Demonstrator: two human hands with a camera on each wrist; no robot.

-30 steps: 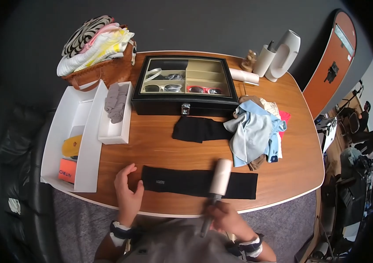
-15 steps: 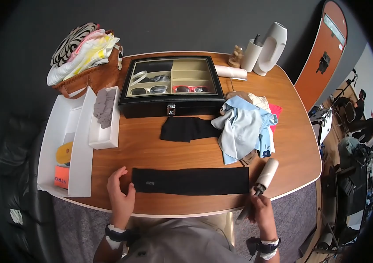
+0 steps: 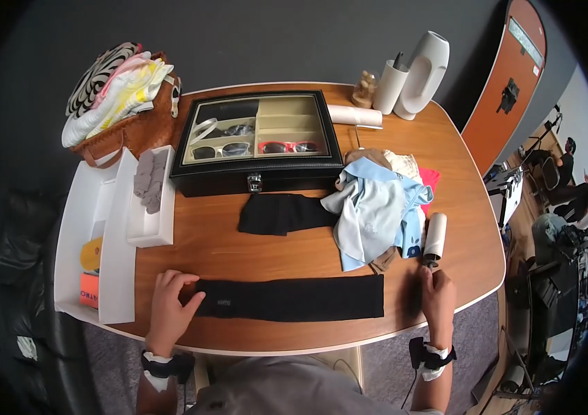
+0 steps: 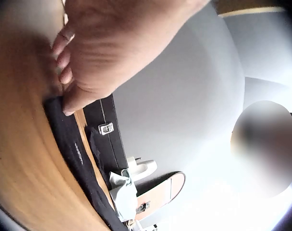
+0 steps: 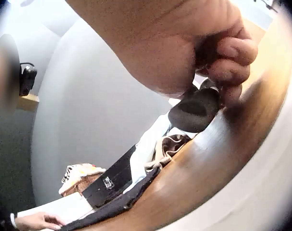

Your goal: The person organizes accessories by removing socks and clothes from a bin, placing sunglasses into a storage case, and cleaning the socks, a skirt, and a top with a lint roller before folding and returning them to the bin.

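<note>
A long black cloth band [image 3: 294,299] lies flat across the front of the table, a small pale mark near its left end. My left hand [image 3: 171,311] is at that end, fingers bent but relaxed; in the left wrist view the thumb of the left hand [image 4: 112,48] touches the band's end [image 4: 57,108]. To the right of the band, my right hand [image 3: 438,297] grips the dark handle of a lint roller [image 3: 435,236], whose white head points away from me. The right wrist view shows the right hand [image 5: 184,53] curled round the handle [image 5: 194,113].
Behind the band lie a folded black cloth [image 3: 280,213] and a pile of light blue clothes [image 3: 377,211]. A black glasses case [image 3: 259,181] stands farther back. White boxes [image 3: 117,277] are at left, with a brown basket [image 3: 145,133] behind. A white vase [image 3: 415,97] stands back right.
The right hand has carried the roller from over the band to beyond its right end, and the roller head now points away from me. My left hand has come onto the band's left end.
</note>
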